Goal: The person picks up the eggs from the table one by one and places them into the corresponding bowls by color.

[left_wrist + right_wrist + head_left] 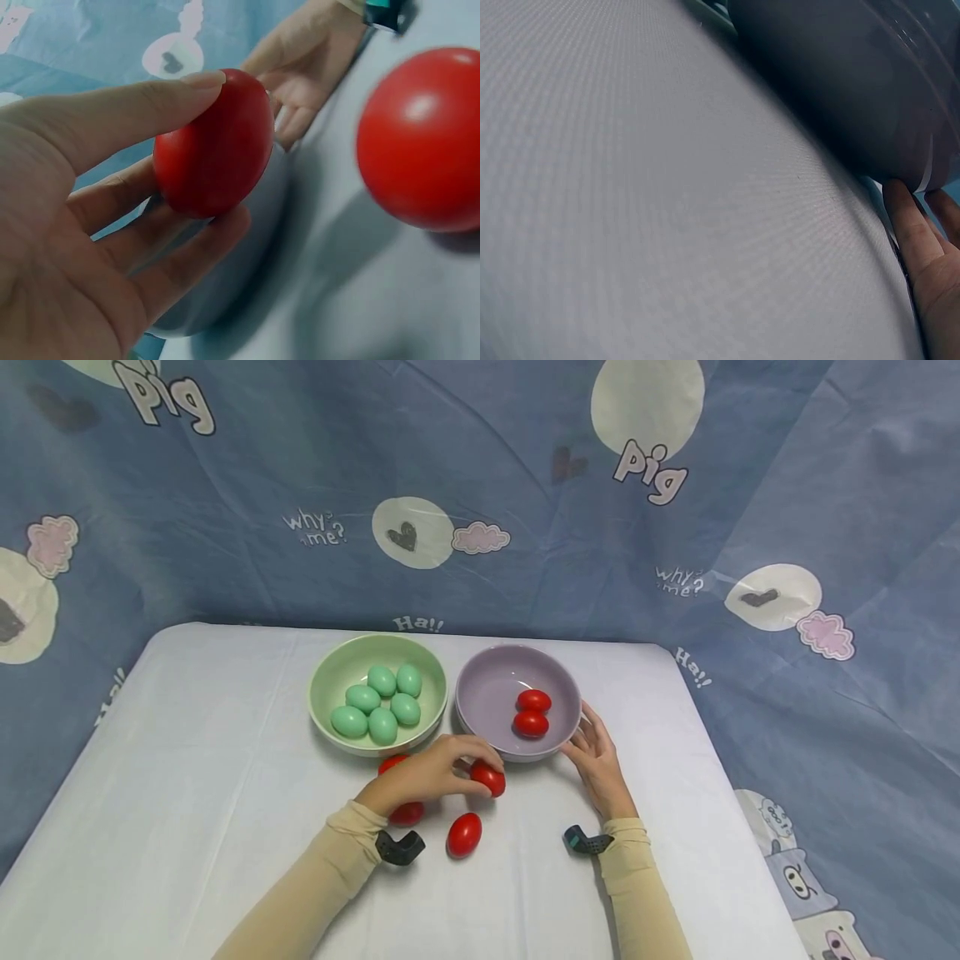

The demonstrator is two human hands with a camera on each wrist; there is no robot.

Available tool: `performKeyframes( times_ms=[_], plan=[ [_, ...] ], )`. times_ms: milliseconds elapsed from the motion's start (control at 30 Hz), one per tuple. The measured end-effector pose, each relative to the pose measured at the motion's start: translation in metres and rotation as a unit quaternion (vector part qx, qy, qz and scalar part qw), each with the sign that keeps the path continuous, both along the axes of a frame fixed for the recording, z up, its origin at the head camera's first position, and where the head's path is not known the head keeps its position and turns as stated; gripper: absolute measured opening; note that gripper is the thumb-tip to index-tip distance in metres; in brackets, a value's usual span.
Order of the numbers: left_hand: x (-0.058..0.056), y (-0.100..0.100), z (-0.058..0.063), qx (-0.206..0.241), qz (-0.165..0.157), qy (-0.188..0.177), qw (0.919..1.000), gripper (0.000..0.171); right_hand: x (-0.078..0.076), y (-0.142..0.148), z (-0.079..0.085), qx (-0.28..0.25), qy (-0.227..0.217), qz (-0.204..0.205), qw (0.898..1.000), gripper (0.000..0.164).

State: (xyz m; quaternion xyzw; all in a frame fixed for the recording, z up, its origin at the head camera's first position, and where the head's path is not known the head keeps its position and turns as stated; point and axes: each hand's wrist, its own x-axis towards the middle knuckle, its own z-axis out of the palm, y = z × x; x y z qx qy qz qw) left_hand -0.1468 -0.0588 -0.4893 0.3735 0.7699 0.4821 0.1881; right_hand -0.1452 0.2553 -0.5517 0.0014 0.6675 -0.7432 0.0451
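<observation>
In the head view my left hand (442, 768) pinches a red egg (489, 778) in front of the purple bowl (480, 731). The left wrist view shows the thumb on one side of this egg (217, 150) and fingers on the other. My right hand (600, 768) rests against the right side of the purple bowl, its fingertips touching the outer wall (900, 150). Two red eggs (531, 724) lie inside that bowl. On the table, another red egg (464, 835) lies nearer me, and two more, partly hidden by my left hand and wrist, lie to its left.
A green bowl (321, 693) with several green eggs (382, 726) stands to the left of the purple bowl, close beside it. White cloth covers the table (187, 793). A blue printed cloth (480, 593) hangs behind the table's far edge.
</observation>
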Motion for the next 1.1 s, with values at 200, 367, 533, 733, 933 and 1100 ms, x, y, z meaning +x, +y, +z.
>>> performKeyframes(
  times_ms=[200, 367, 533, 733, 933, 1100],
  plan=[
    [-0.006, -0.005, 0.01, 0.024, 0.005, -0.008, 0.9997, 0.039, 0.0, 0.0, 0.001, -0.004, 0.003, 0.002, 1.0, 0.083],
    [-0.011, -0.008, 0.018, 0.041, 0.004, -0.003, 0.9992, 0.039, 0.0, 0.0, 0.001, -0.002, 0.005, 0.002, 1.0, 0.082],
    [-0.017, -0.009, 0.025, 0.031, 0.015, -0.007, 0.9994, 0.039, 0.0, -0.001, 0.002, 0.0, 0.006, 0.002, 1.0, 0.082],
    [-0.029, -0.004, 0.03, 0.019, 0.029, 0.005, 0.9994, 0.038, 0.001, 0.0, 0.0, -0.003, 0.006, 0.003, 1.0, 0.082],
    [-0.04, 0.003, 0.036, 0.027, 0.032, 0.011, 0.9991, 0.036, 0.0, -0.001, -0.001, -0.017, 0.001, 0.001, 1.0, 0.083],
    [-0.05, 0.01, 0.041, 0.019, 0.036, 0.007, 0.9992, 0.036, 0.0, 0.0, 0.0, -0.012, 0.0, -0.001, 1.0, 0.083]
  ],
)
